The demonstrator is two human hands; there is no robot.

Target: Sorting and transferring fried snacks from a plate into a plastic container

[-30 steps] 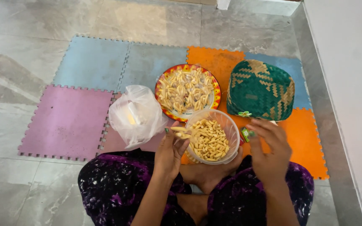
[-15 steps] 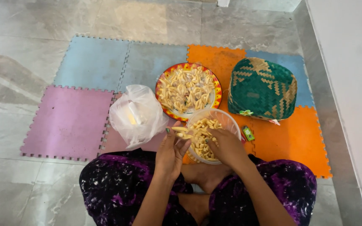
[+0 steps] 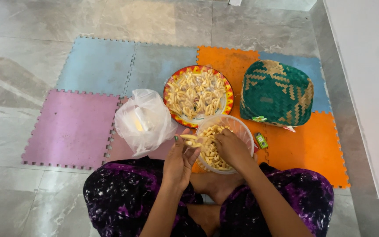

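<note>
Sitting cross-legged on the foam mat tiles, you have everything crowded close to your knees, and that is where trouble could start. The green woven basket sits upside down at your right, apart from your hands; a wide swing of the elbow could knock it. The red-rimmed plate of pale snack sticks lies just beyond the clear bowl and touches or overlaps its far rim, so a push on the bowl may shove the plate and spill sticks onto the mat. The thin plastic bag stands slumped just beside your left wrist and could tip if brushed. Your right hand is down in the bowl, fingers curled over the sticks; I cannot tell whether it grips any. Your left hand pinches 2 or so snack sticks at the bowl's near edge; a loose pinch would drop them. The small green packet lies beside the bowl, easily lost underneath.
</note>
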